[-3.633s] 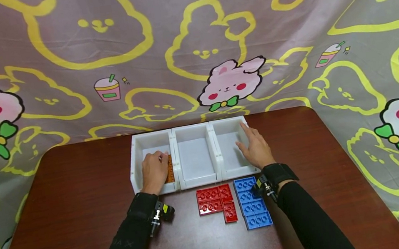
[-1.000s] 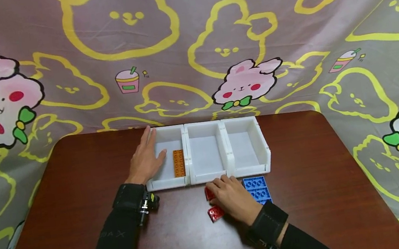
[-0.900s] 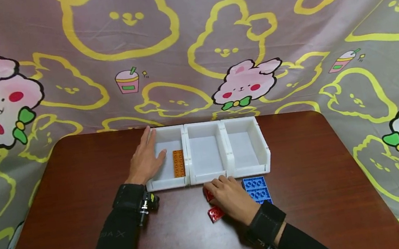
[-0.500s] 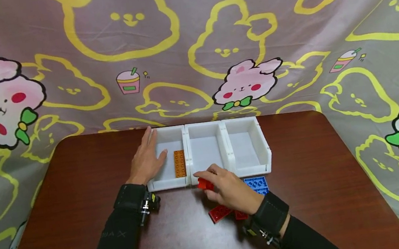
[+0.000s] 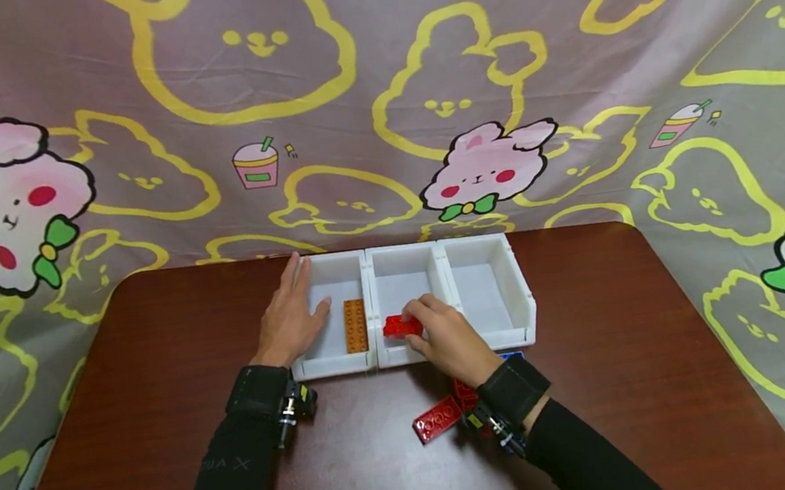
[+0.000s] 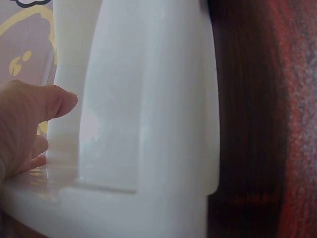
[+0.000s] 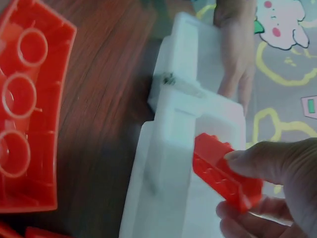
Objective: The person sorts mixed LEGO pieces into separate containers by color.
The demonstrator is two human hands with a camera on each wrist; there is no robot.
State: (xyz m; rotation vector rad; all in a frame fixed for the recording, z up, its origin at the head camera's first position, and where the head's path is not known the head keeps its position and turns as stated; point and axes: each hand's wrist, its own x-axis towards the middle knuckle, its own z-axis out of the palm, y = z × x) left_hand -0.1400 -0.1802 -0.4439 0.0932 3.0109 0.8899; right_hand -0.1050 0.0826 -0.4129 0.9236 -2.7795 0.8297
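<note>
Three white bins stand side by side at the table's far middle. My right hand (image 5: 435, 326) pinches a red brick (image 5: 401, 326) and holds it over the middle bin (image 5: 401, 254). In the right wrist view the red brick (image 7: 225, 171) sits between thumb and fingers above the white bin (image 7: 173, 148). My left hand (image 5: 290, 318) lies flat with straight fingers against the left bin (image 5: 334, 364), its thumb inside. An orange brick (image 5: 354, 325) lies in that bin. The left wrist view shows the bin wall (image 6: 148, 124) and my fingers (image 6: 29, 124).
Red plates (image 5: 439, 418) lie on the brown table (image 5: 156, 375) beside my right wrist, one also large in the right wrist view (image 7: 25, 114). A blue plate (image 5: 512, 356) peeks out behind the wrist. The right bin (image 5: 523, 302) holds nothing. A patterned cloth hangs behind.
My right hand picked a red brick from the table and carried it up over the middle bin. The left hand stayed against the left bin.
</note>
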